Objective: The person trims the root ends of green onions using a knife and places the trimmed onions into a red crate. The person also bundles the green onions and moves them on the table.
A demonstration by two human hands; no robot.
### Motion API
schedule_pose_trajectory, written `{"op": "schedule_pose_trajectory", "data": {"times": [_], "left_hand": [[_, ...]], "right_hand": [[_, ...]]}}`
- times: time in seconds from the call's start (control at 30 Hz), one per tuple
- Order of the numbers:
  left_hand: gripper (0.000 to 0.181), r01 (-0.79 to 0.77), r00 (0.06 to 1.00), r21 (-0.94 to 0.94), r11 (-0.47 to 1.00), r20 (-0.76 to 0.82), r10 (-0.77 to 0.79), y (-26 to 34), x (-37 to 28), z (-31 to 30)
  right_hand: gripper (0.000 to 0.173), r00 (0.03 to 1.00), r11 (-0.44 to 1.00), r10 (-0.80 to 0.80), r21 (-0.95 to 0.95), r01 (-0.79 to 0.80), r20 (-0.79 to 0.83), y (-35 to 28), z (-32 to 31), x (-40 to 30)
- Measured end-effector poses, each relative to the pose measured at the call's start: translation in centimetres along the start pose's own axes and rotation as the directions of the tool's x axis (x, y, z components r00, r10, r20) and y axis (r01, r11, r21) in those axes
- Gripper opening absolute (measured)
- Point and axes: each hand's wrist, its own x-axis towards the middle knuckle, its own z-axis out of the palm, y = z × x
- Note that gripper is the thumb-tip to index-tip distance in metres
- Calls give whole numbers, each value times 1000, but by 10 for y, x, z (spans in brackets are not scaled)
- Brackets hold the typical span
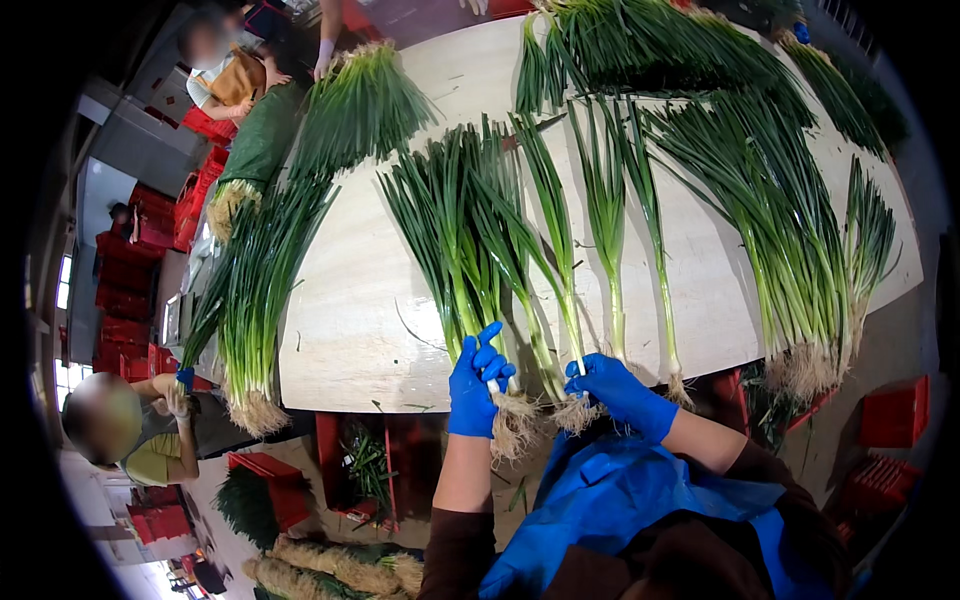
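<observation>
My left hand [474,386], in a blue glove, is closed around the white lower stems of a bunch of green onions [459,277]. Their pale roots [514,424] hang past the table's near edge. My right hand [624,391], gloved the same way, pinches one green onion stalk [568,311] just above its roots, with the leaves pointing away from me. Between my hands another stalk [536,337] lies slanted; I cannot tell whether either hand touches it. To the right, two thinner groups of green onions, one [615,292] and another [663,315], rest on the pale tabletop [360,322].
A thick pile of green onions [787,262] lies at right, more [645,45] at the far side, others [259,322] at left. What looks like a knife [540,129] lies beyond the leaves. Red crates [352,465] stand below. Co-workers [161,427] work at left.
</observation>
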Motion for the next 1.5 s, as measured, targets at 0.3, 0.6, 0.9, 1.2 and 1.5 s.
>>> {"op": "schedule_pose_trajectory", "data": {"times": [0.3,0.6,0.9,1.2,1.5], "left_hand": [[48,-46,998,265,963,-17,53,-31,-41,18],[33,-86,995,922,377,62,74,-130,-44,54],[67,-200,917,971,-134,234,322,-149,-2,48],[71,9,970,923,-384,85,229,-195,66,68],[62,65,983,956,287,-110,145,-174,75,33]], "right_hand": [[55,876,717,-478,-604,347,-63,-9,9,11],[44,927,924,-371,-79,374,57,-55,-9,-15],[29,669,796,-522,-19,605,-529,-69,-203,-149],[32,20,702,-705,-694,161,-709,-67,-506,-253],[60,852,567,-465,-820,78,-240,-11,-207,-68]]}}
